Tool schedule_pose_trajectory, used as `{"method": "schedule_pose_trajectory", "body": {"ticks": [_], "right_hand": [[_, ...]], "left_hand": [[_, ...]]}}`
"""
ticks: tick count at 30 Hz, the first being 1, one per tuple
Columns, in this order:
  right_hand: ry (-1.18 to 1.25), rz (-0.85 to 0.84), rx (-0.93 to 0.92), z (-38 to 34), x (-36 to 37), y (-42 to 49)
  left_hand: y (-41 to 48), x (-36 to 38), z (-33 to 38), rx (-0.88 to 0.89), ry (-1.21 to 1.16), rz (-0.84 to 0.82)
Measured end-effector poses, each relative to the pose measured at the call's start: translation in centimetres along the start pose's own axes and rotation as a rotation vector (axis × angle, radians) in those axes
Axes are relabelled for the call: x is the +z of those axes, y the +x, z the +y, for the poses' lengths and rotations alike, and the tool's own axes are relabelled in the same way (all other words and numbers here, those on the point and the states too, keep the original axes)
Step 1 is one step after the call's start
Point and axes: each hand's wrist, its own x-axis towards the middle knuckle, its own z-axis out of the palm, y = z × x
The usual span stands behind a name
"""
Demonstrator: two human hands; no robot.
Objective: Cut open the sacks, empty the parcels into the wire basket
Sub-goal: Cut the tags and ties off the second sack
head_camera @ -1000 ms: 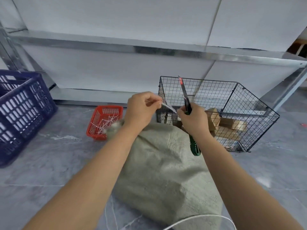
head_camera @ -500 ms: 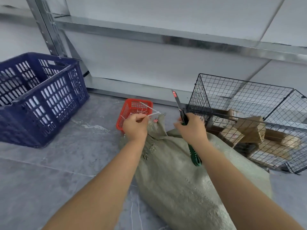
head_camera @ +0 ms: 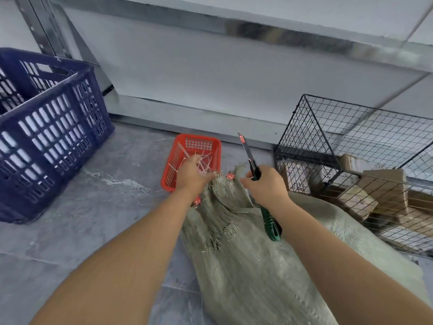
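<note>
While both bare forearms reach forward from the bottom of the view, a dark blue slotted plastic crate [head_camera: 46, 127] stands on the grey stone floor [head_camera: 98, 207] at the far left, against the leg of a metal shelving frame [head_camera: 269, 36] that runs across the top. Right of the crate, a small red plastic basket [head_camera: 199, 144] sits on the floor holding a tangle of thin pale cut ties [head_camera: 206, 160]. Over the near edge of this red basket is the left hand [head_camera: 191, 177], fingers loosely spread above the ties; whether it grips anything cannot be told. Just right of it lies the bunched, frayed neck of a grey-green woven sack [head_camera: 246, 266], with small red tags [head_camera: 230, 176] at the gathered mouth; the sack's body spreads toward the lower right across the floor. Above the sack's neck, the right hand [head_camera: 264, 186] is closed around a utility knife [head_camera: 251, 165], its black blade pointing up and away and its green handle end sticking out below the wrist. At the far right, touching the sack's side, a black wire basket [head_camera: 311, 127] stands on the floor, already holding several brown cardboard parcels [head_camera: 382, 184] and a pale wrapped package near its left corner.
</note>
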Motion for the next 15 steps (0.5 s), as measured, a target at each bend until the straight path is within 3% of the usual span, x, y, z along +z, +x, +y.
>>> {"method": "schedule_pose_trajectory", "body": {"ticks": [5, 12, 15], "right_hand": [[0.003, -0.027, 0.023, 2.0, 0.4, -0.7], [-0.084, -0.04, 0.017, 3.6, -0.5, -2.7], [-0.11, -0.058, 0.032, 4.6, -0.6, -3.8]], "left_hand": [[-1.7, 2.1, -5.3, -0.178, 0.139, -0.215], [-2.6, 2.3, -7.9, -0.362, 0.003, -0.096], [-3.3, 3.0, -8.6, -0.533, -0.234, -0.103]]}}
